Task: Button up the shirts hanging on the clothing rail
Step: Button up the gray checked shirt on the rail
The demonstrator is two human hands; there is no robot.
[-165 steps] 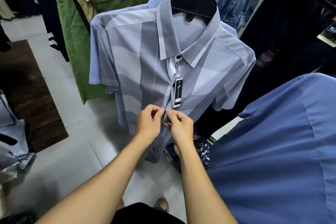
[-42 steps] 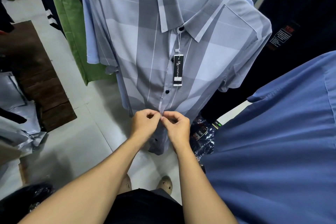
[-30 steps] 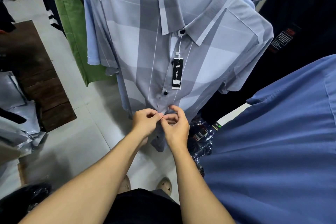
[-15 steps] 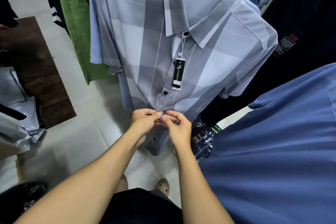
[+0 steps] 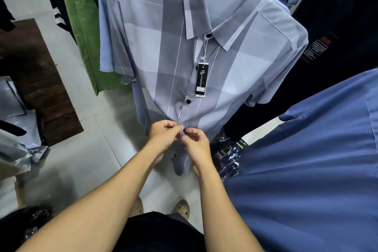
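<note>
tag (image 5: 201,80) on shirt (image 5: 155,51) front

Black hang tag (image 5: 202,80) on plaid shirt (image 5: 163,51): "creation"; "2XL" beneath

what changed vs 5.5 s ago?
The left hand and right hand moved down the front of the shirt, from just under the hang tag to well below it. A black button now shows fastened above them. Unchanged: both pinch the placket edges.

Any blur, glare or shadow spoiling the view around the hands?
Head view: even light, no glare on the checked shirt; left hand and right hand look sharp, but they cover the spot they pinch; wide-angle bending at the edges; top right too dark.
</note>
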